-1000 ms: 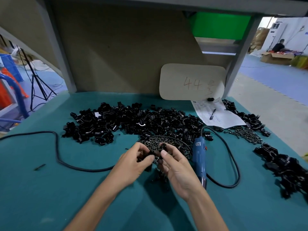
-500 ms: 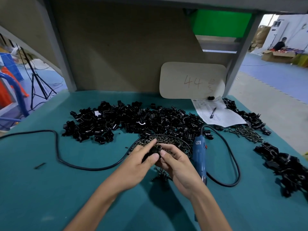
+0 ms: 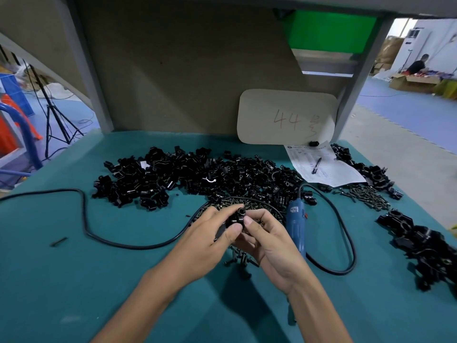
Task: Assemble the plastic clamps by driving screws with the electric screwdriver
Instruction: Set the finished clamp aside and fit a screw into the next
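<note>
The teal table (image 3: 74,280) fills the lower frame; across its middle sprawls a heap of loose black clamp parts (image 3: 193,177), with a smaller pile of black clamps (image 3: 432,243) at the right edge; a black cable (image 3: 84,219) loops in from the left and round to the tool. Both hands meet at the centre of the frame; the left hand (image 3: 200,243) comes in from the lower left, the right hand (image 3: 269,241) from the lower right. The blue electric screwdriver (image 3: 295,224) lies flat just right of the right hand, apart from it; its long axis runs top to bottom of the frame, cable end up, bit end down; the right hand is plainly the nearer one, so the reach for it is probably a short move rightward. The held clamp (image 3: 237,216) sits between the two hands, lifted off the table; the thumb and curled fingers of each hand pinch it, its round opening facing up; whether a screw is seated cannot be told. Loose screws (image 3: 249,207) lie just behind and beneath the hands.
</note>
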`<action>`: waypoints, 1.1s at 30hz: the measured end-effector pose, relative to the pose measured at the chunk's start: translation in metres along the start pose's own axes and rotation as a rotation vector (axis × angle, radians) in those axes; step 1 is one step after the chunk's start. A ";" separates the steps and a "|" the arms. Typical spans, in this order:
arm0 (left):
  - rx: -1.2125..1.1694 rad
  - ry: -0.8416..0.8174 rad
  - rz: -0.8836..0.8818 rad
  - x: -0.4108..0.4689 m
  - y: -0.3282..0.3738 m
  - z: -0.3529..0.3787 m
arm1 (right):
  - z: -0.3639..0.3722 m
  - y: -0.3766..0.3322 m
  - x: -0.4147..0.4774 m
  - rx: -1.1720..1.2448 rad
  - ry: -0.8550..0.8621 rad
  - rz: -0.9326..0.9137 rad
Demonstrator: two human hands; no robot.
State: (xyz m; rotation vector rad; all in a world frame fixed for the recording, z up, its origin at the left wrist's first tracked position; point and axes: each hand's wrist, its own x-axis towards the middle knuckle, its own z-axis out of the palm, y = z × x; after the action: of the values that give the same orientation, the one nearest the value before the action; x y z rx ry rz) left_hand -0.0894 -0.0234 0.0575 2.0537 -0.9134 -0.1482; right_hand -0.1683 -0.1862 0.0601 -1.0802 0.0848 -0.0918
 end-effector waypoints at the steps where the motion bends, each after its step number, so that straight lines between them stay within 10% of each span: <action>1: 0.006 -0.007 -0.003 0.000 0.001 -0.001 | 0.000 -0.001 0.000 -0.005 -0.003 -0.005; 33: 0.059 -0.016 -0.038 -0.005 -0.001 0.010 | 0.006 0.005 0.002 -0.050 0.039 0.006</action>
State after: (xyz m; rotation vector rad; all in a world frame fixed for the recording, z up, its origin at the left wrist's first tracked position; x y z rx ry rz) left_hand -0.0970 -0.0261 0.0497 2.1279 -0.8979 -0.1598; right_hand -0.1650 -0.1791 0.0579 -1.1283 0.1261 -0.1053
